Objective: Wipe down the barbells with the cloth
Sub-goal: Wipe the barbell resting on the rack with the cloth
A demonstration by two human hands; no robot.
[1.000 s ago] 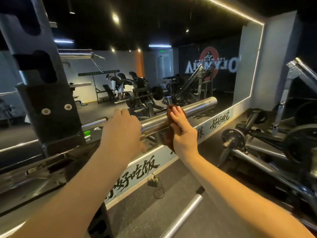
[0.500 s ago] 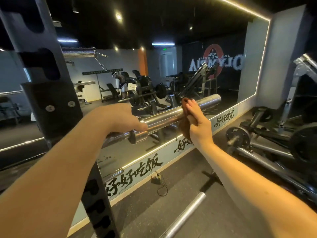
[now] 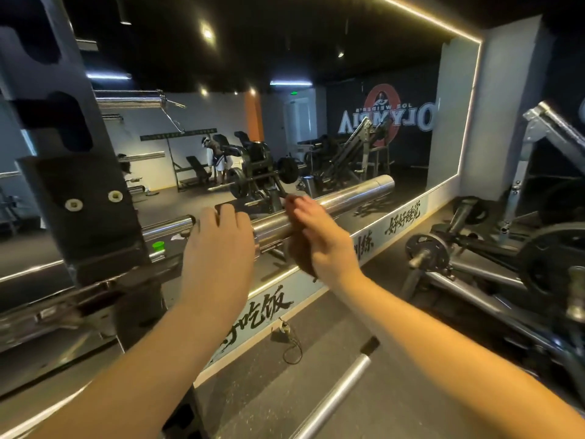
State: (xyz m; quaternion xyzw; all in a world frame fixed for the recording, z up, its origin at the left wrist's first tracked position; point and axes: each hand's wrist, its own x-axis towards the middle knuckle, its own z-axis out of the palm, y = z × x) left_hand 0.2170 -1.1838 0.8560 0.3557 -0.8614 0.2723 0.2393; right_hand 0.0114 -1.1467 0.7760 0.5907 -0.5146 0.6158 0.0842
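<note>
While your right hand (image 3: 319, 239) draws the cloth (image 3: 300, 259) back inward, the barbell (image 3: 354, 193) sleeve is getting a return pass.

Barbell: carried at the rack upright (image 3: 79, 201) on the left of the frame, sleeve running from centre toward upper right. Change: half a second ago the cloth sat further out along the sleeve; now it lies just beside the collar, near your left hand (image 3: 218, 248), so the wipe looks mid-stroke, not finished. Fingers (image 3: 297, 204): right curled over the sleeve, gripping the dark cloth against it; left curled over the bar at the collar, steadying. Containers: one small green cup-like object (image 3: 158, 247), left of centre; contents cannot be told. Second bar (image 3: 335, 397): on the floor (image 3: 411, 359), lower centre, no cloth on it.
</note>
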